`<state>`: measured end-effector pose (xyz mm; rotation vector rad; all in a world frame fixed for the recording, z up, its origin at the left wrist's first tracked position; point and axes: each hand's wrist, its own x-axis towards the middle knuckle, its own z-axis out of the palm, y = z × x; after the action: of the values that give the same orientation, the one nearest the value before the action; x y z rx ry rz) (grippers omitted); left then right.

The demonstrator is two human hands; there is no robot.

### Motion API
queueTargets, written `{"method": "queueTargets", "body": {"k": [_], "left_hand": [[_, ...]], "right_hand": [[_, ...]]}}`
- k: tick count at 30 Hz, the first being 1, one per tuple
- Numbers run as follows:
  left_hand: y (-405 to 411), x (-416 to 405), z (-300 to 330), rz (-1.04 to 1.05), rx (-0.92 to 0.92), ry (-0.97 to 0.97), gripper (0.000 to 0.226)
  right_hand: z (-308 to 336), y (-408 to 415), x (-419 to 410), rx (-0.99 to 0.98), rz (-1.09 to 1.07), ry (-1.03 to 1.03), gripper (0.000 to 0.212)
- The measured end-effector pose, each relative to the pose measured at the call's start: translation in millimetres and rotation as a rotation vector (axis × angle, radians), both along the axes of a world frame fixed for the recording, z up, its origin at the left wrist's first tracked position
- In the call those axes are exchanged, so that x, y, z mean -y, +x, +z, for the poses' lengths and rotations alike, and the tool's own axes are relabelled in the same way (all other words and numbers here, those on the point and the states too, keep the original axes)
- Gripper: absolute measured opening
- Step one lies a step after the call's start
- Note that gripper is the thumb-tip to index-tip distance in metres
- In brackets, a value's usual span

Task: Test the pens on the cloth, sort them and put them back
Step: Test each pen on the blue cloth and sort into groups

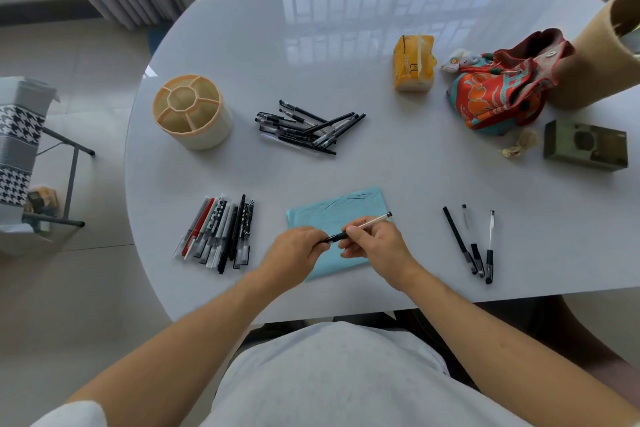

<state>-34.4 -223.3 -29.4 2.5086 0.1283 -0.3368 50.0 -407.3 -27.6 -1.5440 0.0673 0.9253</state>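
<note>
A light blue cloth with dark pen strokes lies on the white table in front of me. Over it both hands hold one clear-barrelled pen. My right hand grips its barrel; my left hand pinches its black end. A loose heap of black pens lies mid-table. A neat row of several pens sits left of the cloth. Three pens lie to the right. The beige compartmented pen holder stands empty at the left.
A yellow tissue pack, a red patterned pouch, a tan cylinder and an olive box occupy the right back of the table. A houndstooth chair stands off the left edge.
</note>
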Motion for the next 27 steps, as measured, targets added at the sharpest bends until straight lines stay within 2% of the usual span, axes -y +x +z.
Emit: {"method": "queueTargets", "body": {"k": [4, 10, 12, 14, 17, 20, 24, 27], "left_hand": [[-2.3, 4.3, 0.5, 0.013, 0.008, 0.039, 0.021], [-17.8, 10.9, -10.9, 0.046, -0.029, -0.022, 0.019], [-17.1, 12.8, -14.0, 0.085, -0.026, -0.043, 0.026], [-18.8, 9.9, -17.7, 0.139, -0.007, -0.033, 0.035], [-25.1, 1.5, -22.6, 0.164, 0.027, 0.032, 0.033], [-33.0, -4.2, -27.6, 0.158, 0.0, 0.105, 0.034], [-44.0, -6.3, -35.1, 0.13, -0.046, 0.179, 0.036], [-49.1, -6.0, -36.9, 0.127, -0.075, 0.184, 0.036]], "right_hand": [[-4.8, -8.2, -6.8, 0.035, -0.073, -0.051, 0.014], [-1.4, -7.6, -1.0, 0.145, 0.099, -0.178, 0.012], [-0.2, 4.2, 11.4, 0.195, 0.087, -0.247, 0.013], [0.5, 23.1, 31.7, 0.27, 0.071, -0.359, 0.013], [-6.5, 52.7, 71.1, 0.435, 0.266, -0.641, 0.013], [-21.8, 67.7, 104.9, 0.459, 0.419, -0.849, 0.009], [-37.1, 70.0, 131.8, 0.53, 0.416, -0.946, 0.021], [-41.1, 66.7, 141.0, 0.563, 0.38, -0.974, 0.021]]}}
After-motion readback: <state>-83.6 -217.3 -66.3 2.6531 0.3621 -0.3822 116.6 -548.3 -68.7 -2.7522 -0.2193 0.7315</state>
